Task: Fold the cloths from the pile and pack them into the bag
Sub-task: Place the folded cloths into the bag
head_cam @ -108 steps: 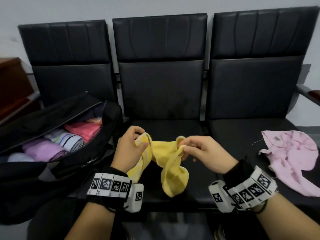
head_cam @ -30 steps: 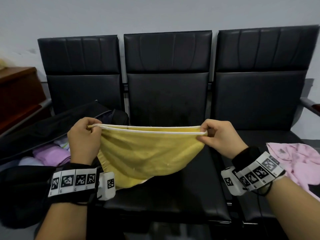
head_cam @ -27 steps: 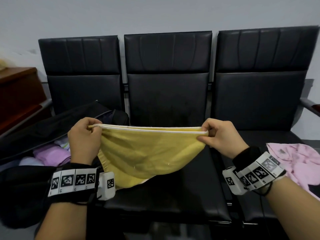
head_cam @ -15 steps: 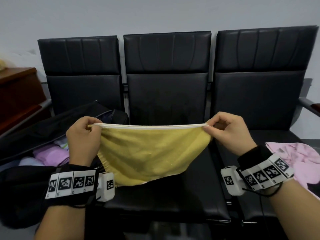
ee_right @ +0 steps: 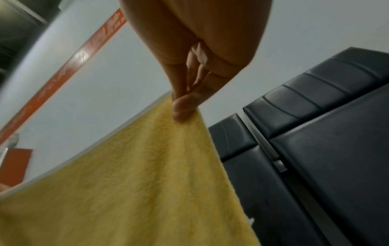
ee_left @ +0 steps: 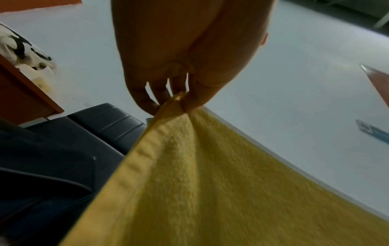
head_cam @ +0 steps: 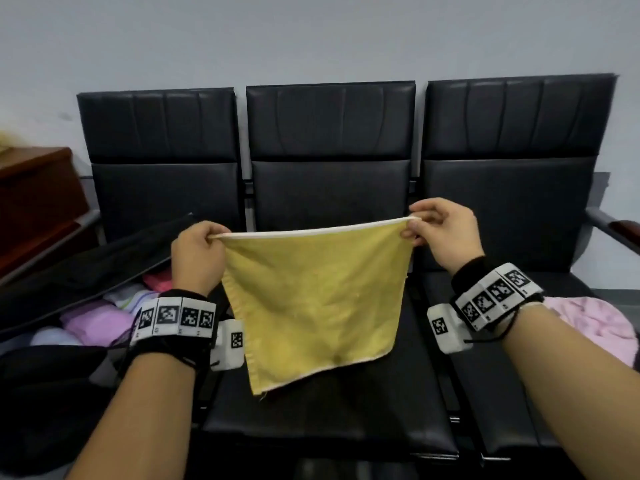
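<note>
A yellow cloth [head_cam: 313, 296] with a white hem hangs flat in the air above the middle black seat [head_cam: 325, 407]. My left hand [head_cam: 199, 252] pinches its top left corner, and my right hand [head_cam: 441, 230] pinches its top right corner a little higher. The wrist views show the same pinches: left hand [ee_left: 179, 98] on the yellow cloth [ee_left: 210, 191], right hand [ee_right: 183, 106] on the yellow cloth [ee_right: 136, 183]. An open black bag [head_cam: 48, 386] on the left seat holds several folded cloths [head_cam: 93, 320]. A crumpled pink cloth [head_cam: 595, 323] lies on the right seat.
Three black chair backs [head_cam: 329, 143] stand against a grey wall. A brown wooden cabinet [head_cam: 34, 199] is at the far left. An armrest [head_cam: 613, 226] juts out at the far right.
The yellow cloth went from bunched between my hands to spread wide. In the last half second both hands rose, the right one more, and the cloth now hangs flat and taut.
</note>
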### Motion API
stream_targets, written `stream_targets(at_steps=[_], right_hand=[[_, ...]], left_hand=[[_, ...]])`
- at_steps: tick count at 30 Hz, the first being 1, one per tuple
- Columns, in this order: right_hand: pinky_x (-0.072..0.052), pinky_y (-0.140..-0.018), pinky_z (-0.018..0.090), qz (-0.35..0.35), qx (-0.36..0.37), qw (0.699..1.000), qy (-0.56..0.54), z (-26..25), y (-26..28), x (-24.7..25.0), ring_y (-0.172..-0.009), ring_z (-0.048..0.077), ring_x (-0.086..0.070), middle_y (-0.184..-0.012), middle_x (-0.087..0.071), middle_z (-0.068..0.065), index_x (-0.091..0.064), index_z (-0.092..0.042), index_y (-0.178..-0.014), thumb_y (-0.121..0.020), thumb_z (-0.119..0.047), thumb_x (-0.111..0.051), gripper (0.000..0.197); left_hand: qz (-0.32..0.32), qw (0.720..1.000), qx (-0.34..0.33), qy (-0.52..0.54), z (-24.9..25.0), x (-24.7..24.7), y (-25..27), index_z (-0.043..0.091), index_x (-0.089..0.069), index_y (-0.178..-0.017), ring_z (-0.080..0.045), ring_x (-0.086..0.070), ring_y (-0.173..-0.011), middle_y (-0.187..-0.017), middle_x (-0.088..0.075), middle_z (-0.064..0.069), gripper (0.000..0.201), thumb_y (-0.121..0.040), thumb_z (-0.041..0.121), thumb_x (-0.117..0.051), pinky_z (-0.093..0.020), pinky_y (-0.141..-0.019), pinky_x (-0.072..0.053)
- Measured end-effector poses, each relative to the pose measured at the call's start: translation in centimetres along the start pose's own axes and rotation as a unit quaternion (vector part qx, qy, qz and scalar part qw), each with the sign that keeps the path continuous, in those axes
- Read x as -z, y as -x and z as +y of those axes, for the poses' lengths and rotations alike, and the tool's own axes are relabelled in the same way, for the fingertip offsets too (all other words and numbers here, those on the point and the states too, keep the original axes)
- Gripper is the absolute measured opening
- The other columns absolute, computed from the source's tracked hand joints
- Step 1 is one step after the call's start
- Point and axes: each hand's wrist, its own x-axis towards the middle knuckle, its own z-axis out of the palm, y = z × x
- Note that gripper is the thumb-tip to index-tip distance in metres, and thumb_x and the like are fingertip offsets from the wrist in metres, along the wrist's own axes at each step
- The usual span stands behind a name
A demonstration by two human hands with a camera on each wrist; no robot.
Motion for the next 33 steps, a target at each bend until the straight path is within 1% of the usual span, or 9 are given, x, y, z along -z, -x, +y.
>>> stream_targets(at_steps=[3,8,12,14,15,18,22,29,33], right_hand=[[-0.059,-0.066,0.030,0.050,0.078,0.995,-0.032,-2.0,-0.8,0.8,-0.078,0.021,-0.074,-0.085,-0.074,0.005,-0.070,-0.021,-0.097,-0.086,0.002,-0.068,0.025],[-0.054,-0.077,0.016,0.055,0.159,0.985,-0.021,-2.8,2.0,2.5,-0.090,0.010,-0.071,-0.094,-0.075,-0.006,-0.072,-0.030,-0.103,-0.084,-0.015,-0.073,0.024],[-0.054,-0.075,0.019,0.014,0.087,0.994,-0.067,1.9,6.7,2.0,-0.090,0.014,-0.070,-0.094,-0.075,0.001,-0.073,-0.025,-0.102,-0.084,-0.007,-0.071,0.026],[-0.052,-0.073,0.017,0.004,0.030,0.996,-0.079,4.8,9.0,1.7,-0.084,0.009,-0.069,-0.086,-0.074,-0.002,-0.074,-0.026,-0.099,-0.084,0.000,-0.070,0.031],[-0.052,-0.071,0.016,-0.002,-0.001,0.997,-0.076,6.1,10.1,1.6,-0.081,0.006,-0.068,-0.081,-0.073,-0.004,-0.074,-0.027,-0.097,-0.084,0.003,-0.069,0.033],[-0.053,-0.066,0.019,-0.038,-0.087,0.993,-0.068,9.3,13.2,1.9,-0.074,0.007,-0.067,-0.072,-0.070,-0.004,-0.073,-0.023,-0.096,-0.085,0.008,-0.066,0.034],[-0.051,-0.060,0.018,-0.081,-0.163,0.980,-0.078,11.4,16.2,2.8,-0.068,0.009,-0.064,-0.071,-0.069,-0.001,-0.073,-0.017,-0.098,-0.086,0.008,-0.065,0.029],[-0.048,-0.057,0.013,-0.059,-0.211,0.974,-0.051,13.8,18.0,3.5,-0.067,0.006,-0.063,-0.073,-0.070,0.000,-0.073,-0.020,-0.098,-0.086,0.003,-0.068,0.027],[-0.051,-0.072,0.021,-0.021,-0.215,0.976,-0.017,15.4,17.7,3.2,-0.074,0.010,-0.064,-0.075,-0.070,0.002,-0.072,-0.023,-0.101,-0.085,-0.003,-0.071,0.026]], left_hand=[[0.069,0.994,-0.075,0.043,1.0,1.1,-1.1,0.012,-0.073,-0.091,-0.023,-0.065,-0.093,-0.093,-0.070,-0.004,0.029,-0.080,-0.002,-0.050,-0.035,-0.087,-0.052],[0.075,0.985,-0.118,0.101,0.0,2.5,0.2,0.019,-0.068,-0.092,-0.011,-0.064,-0.086,-0.094,-0.068,0.000,0.025,-0.086,0.002,-0.051,-0.023,-0.080,-0.052],[-0.006,0.993,-0.061,0.105,-3.4,1.1,4.0,0.017,-0.068,-0.086,0.003,-0.062,-0.075,-0.082,-0.069,-0.001,0.027,-0.083,-0.008,-0.059,-0.011,-0.073,-0.047],[-0.071,0.995,-0.014,0.068,-5.4,0.2,6.1,0.016,-0.069,-0.077,0.008,-0.057,-0.063,-0.071,-0.066,0.007,0.027,-0.078,-0.010,-0.062,-0.004,-0.060,-0.039],[-0.115,0.992,0.009,0.043,-6.4,-0.2,7.1,0.016,-0.069,-0.072,0.004,-0.054,-0.058,-0.066,-0.064,0.007,0.026,-0.076,-0.009,-0.063,-0.006,-0.056,-0.038],[-0.268,0.961,0.059,-0.024,-8.9,-1.1,9.7,0.016,-0.068,-0.062,-0.009,-0.051,-0.056,-0.058,-0.061,0.002,0.029,-0.074,-0.010,-0.064,-0.022,-0.057,-0.041],[-0.400,0.911,0.094,-0.039,-10.6,-1.8,12.0,0.011,-0.069,-0.063,0.001,-0.050,-0.048,-0.050,-0.061,0.007,0.028,-0.076,-0.013,-0.062,-0.014,-0.050,-0.039],[-0.396,0.904,0.161,0.014,-11.8,-3.1,12.8,0.007,-0.071,-0.075,-0.013,-0.047,-0.055,-0.059,-0.058,-0.006,0.025,-0.076,-0.014,-0.057,-0.015,-0.047,-0.036],[-0.342,0.917,0.200,0.043,-11.7,-5.1,12.7,0.010,-0.070,-0.081,-0.013,-0.053,-0.054,-0.061,-0.062,-0.004,0.022,-0.080,-0.009,-0.057,-0.021,-0.051,-0.043]])
